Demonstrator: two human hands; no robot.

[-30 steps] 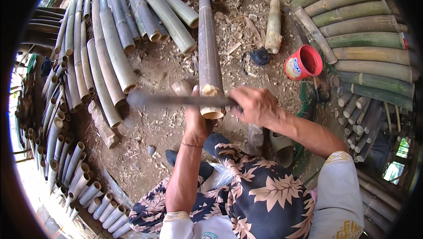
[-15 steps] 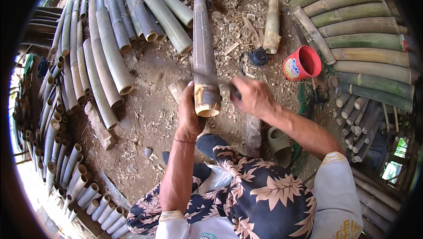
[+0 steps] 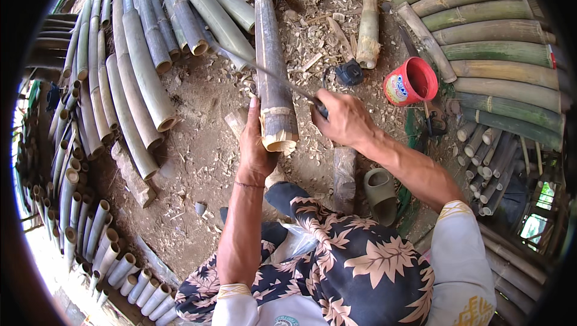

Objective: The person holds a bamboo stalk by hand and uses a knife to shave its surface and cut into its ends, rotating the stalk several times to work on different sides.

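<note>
Bamboo tube [image 3: 272, 55], lower end in left grip [image 3: 254, 149], extending forward.

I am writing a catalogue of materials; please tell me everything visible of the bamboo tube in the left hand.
The bamboo tube is long and greyish brown, with a paler ring near its open, pale-rimmed near end. It points away from the person. The left hand holds it near that end; a blade crosses over it, contact unclear.

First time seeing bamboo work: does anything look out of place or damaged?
One olive clog sits at right, no mate visible. Pale chips litter the ground. The short bamboo piece near the red bucket has a frayed end, unlike the cleanly cut tubes at left.
</note>
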